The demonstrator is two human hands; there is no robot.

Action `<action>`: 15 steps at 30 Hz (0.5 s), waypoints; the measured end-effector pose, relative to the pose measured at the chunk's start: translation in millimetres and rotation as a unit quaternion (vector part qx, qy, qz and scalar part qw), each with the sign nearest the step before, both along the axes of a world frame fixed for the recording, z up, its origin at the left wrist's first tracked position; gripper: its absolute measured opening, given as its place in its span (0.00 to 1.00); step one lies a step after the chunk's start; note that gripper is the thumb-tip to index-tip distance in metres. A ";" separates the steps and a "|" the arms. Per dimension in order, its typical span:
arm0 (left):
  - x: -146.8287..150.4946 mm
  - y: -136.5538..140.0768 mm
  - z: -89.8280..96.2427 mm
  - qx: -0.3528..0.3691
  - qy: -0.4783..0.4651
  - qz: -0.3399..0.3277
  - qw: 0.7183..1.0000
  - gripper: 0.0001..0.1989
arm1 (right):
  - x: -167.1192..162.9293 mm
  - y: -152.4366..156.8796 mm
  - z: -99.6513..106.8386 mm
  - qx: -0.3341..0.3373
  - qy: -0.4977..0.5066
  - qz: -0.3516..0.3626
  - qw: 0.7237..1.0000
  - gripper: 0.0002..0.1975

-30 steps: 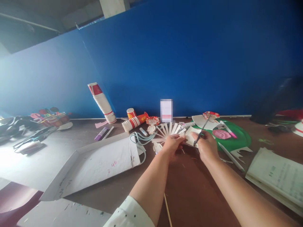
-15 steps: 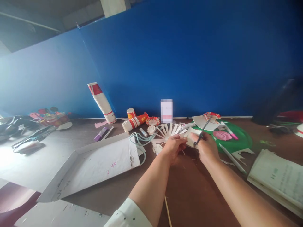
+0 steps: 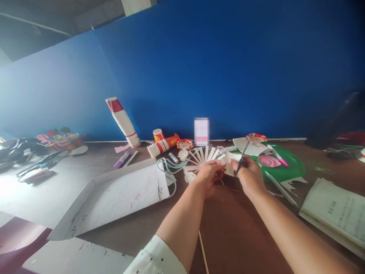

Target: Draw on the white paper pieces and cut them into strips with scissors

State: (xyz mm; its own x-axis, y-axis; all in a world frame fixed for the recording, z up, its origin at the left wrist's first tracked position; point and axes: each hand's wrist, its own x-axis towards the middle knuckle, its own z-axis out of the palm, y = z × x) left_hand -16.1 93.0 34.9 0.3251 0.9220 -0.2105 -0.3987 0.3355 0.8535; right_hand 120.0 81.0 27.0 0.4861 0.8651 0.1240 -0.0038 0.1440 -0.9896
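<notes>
Near the middle of the table, my left hand (image 3: 211, 173) pinches the left side of a piece of cream paper (image 3: 231, 164). My right hand (image 3: 250, 172) is closed around a pair of dark scissors (image 3: 243, 158), whose blades point up and away beside the paper. Its fingers also reach the paper's right side. Just beyond my left hand lies a paper cup cut into a fan of white strips (image 3: 205, 155). A red-and-white cut cup (image 3: 184, 144) is to its left. Exactly where the blades meet the paper is hard to make out.
A white box lid (image 3: 116, 198) lies left, beside a coiled pale cord (image 3: 171, 167). Stacked paper cups (image 3: 122, 121) lean against the blue partition (image 3: 213, 68). Right are a green plate (image 3: 295, 161), a pink paper piece (image 3: 269, 161), a white pen (image 3: 281, 188) and an open book (image 3: 336, 213).
The scissors' blades have tilted more upright, and the cream paper has turned slightly between my hands. The view has shifted a little; the other things lie as before.
</notes>
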 end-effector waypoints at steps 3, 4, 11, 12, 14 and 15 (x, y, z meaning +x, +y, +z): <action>-1.6 1.4 -2.3 0.010 0.019 -0.003 1.000 0.14 | 0.7 -4.0 3.5 0.001 -0.030 0.002 1.000 0.18; -2.4 2.0 -3.3 0.012 0.025 -0.003 1.000 0.14 | 1.0 -5.3 5.2 0.001 -0.037 0.004 0.999 0.18; -10.0 8.3 -4.9 0.023 0.035 -0.014 0.999 0.12 | 6.9 -5.1 9.2 -0.006 -0.027 0.048 0.998 0.19; -10.8 8.8 -4.3 0.022 0.036 -0.021 0.999 0.11 | 8.2 -4.0 8.9 -0.010 -0.014 0.063 0.998 0.20; -11.9 9.4 -3.1 0.017 0.035 -0.034 0.999 0.09 | 10.7 -2.0 8.7 -0.017 0.015 0.099 0.995 0.21; -12.2 9.4 -2.5 0.015 0.034 -0.041 0.998 0.08 | 11.8 -1.3 9.0 -0.021 0.029 0.116 0.993 0.22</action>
State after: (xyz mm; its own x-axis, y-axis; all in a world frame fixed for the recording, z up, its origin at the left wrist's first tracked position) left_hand -28.4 102.4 32.4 0.3862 0.8988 -0.2074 -0.3108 0.3385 0.8882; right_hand 131.7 79.7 36.0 0.2782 0.9585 0.0631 -0.0887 0.0910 -0.9919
